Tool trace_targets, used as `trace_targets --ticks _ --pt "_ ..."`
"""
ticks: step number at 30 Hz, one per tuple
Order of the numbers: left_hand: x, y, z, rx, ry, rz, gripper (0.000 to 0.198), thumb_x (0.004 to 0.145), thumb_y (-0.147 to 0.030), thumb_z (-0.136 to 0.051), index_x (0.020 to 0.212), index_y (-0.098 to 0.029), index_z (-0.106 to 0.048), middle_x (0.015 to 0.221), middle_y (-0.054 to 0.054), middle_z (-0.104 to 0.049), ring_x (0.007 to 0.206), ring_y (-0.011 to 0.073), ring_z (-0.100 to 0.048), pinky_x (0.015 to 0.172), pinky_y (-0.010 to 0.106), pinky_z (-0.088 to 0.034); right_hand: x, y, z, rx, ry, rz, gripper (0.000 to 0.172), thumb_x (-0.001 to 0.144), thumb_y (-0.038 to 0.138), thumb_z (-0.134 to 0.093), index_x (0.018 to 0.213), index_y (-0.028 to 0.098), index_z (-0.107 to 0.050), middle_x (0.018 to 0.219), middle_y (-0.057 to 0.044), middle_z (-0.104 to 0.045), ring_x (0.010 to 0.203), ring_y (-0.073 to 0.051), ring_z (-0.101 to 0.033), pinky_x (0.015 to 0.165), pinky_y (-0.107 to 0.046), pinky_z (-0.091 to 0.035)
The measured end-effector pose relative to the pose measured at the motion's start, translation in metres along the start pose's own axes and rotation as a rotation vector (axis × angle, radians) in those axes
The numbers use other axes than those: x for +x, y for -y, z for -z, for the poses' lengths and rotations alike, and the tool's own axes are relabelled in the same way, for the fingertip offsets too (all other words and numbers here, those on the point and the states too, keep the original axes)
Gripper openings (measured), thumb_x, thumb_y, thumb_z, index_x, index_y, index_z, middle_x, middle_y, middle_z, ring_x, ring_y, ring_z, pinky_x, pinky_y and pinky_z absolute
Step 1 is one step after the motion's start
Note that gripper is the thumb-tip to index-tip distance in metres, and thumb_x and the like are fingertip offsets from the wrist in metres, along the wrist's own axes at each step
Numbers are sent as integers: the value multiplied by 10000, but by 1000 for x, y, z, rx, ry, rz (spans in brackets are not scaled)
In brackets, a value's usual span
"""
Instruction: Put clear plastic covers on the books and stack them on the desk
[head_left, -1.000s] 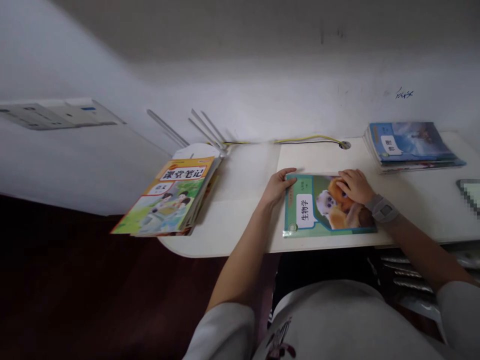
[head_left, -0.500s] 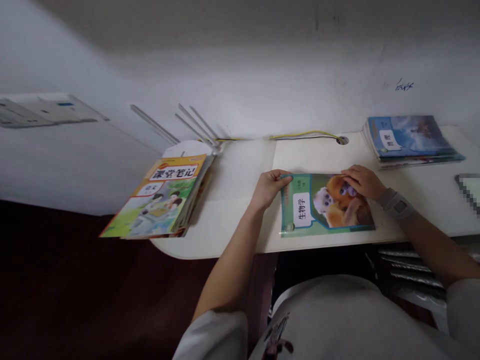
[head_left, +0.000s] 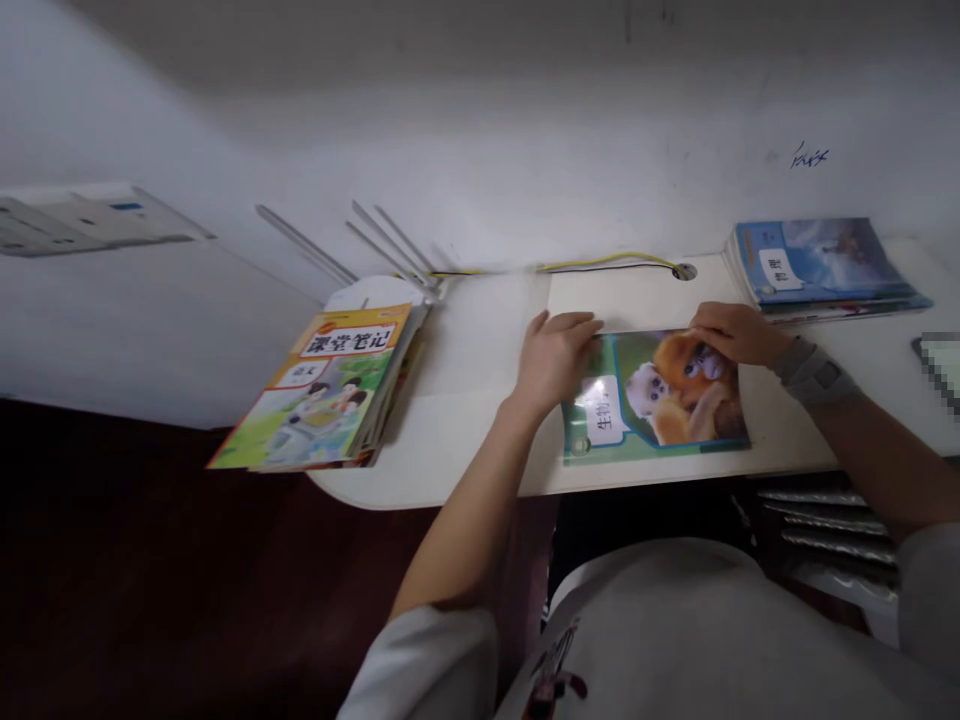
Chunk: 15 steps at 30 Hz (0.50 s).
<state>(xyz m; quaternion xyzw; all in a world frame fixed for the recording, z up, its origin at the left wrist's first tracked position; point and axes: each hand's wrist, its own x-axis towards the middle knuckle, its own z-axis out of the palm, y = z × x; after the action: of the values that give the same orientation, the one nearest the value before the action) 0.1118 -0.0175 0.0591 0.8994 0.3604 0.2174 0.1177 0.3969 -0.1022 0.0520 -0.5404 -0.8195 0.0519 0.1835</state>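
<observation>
A green textbook with a monkey on its cover (head_left: 660,400) lies flat on the white desk (head_left: 480,400) in front of me. My left hand (head_left: 555,355) rests flat on the book's left edge, fingers stretched out over its upper left corner. My right hand (head_left: 731,330) lies on the book's upper right part, fingers curled down onto the cover near the far edge. A grey watch sits on my right wrist (head_left: 814,375).
A stack of books with an orange and green cover (head_left: 330,390) hangs over the desk's left end. Another stack with a blue cover (head_left: 817,265) lies at the back right. A yellow cable (head_left: 600,265) runs along the wall. A pixelated object (head_left: 941,365) sits at the right edge.
My left hand has slid from the book's left edge up onto the cover and flattened. My right hand has shifted slightly toward the far edge. The book has hardly moved.
</observation>
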Motion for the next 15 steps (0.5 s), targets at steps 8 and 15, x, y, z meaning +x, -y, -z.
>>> trace_targets --ticks 8,15 --pt "21 -31 -12 -121 86 -30 229 909 -248 -488 895 -181 -707 886 64 -687 837 201 -621 778 297 -447 -3 2 12 50 38 -45 299 930 324 -391 746 197 -589 749 -48 -613 728 -177 -542 686 -287 -395" --pt "15 -36 -6 43 108 -64 274 961 -281 -395 922 -166 -641 884 74 -660 811 202 -610 712 291 -428 19 40 6 -70 -91 14 257 918 280 -446 960 162 -670 954 -103 -646 904 -226 -563 781 -332 -399"
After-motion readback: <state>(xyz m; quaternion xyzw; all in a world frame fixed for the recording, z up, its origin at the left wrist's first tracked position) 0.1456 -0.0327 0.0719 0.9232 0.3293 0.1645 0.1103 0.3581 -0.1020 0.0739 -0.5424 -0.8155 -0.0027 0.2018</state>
